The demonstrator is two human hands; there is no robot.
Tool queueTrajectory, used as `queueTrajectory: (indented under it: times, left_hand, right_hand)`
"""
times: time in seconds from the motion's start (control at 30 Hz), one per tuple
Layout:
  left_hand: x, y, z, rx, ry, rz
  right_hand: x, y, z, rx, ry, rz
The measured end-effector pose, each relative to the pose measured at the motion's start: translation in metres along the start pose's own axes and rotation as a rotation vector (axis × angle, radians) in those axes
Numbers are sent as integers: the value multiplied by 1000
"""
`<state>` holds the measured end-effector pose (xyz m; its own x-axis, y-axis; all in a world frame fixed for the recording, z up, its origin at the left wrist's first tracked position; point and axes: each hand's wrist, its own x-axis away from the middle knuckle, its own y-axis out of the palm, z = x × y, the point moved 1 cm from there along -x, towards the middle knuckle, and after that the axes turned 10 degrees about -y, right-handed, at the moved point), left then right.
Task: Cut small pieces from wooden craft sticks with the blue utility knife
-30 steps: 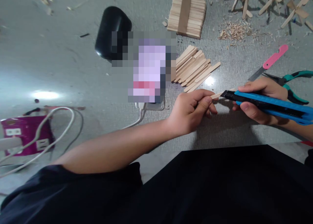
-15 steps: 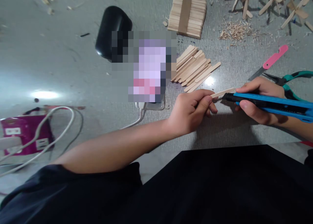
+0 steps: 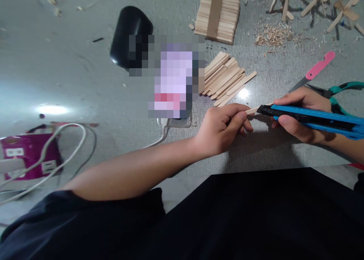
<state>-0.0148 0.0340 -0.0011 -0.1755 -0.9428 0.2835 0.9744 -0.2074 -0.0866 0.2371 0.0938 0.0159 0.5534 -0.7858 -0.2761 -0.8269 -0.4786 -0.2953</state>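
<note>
My left hand (image 3: 223,129) pinches one end of a thin wooden craft stick (image 3: 251,111) between thumb and fingers. A blue and black utility knife (image 3: 315,118) lies in the grip of my right hand (image 3: 301,116), its tip pointing left at the stick. The knife's dark tip overlaps the stick's middle; whether the blade bites into the wood I cannot tell. The stick's far end reaches the right fingertips. Just above my hands lies a loose pile of craft sticks (image 3: 227,78).
Behind are a banded bundle of sticks (image 3: 230,17), wood shavings (image 3: 274,35) and crossed-stick pieces (image 3: 318,0). A pink folding knife (image 3: 320,66) and green-handled pliers (image 3: 345,86) lie right. Leftward are a blurred phone (image 3: 174,78), a black rounded object (image 3: 127,32) and a purple power strip (image 3: 31,154).
The utility knife's tip has shifted slightly left and up along the stick, and its handle has tilted a little. My left hand keeps its place.
</note>
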Motion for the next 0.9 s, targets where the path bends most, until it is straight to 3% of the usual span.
queueTrajectory:
  times: [0.43,0.9]
  left_hand:
    - [0,-1,1,-41,17,-38]
    - [-1,-2,0,-27,-7,-29]
  right_hand:
    - [-5,3,1,-149,-45,-15]
    - [-2,-1,-1,8,-22,-12]
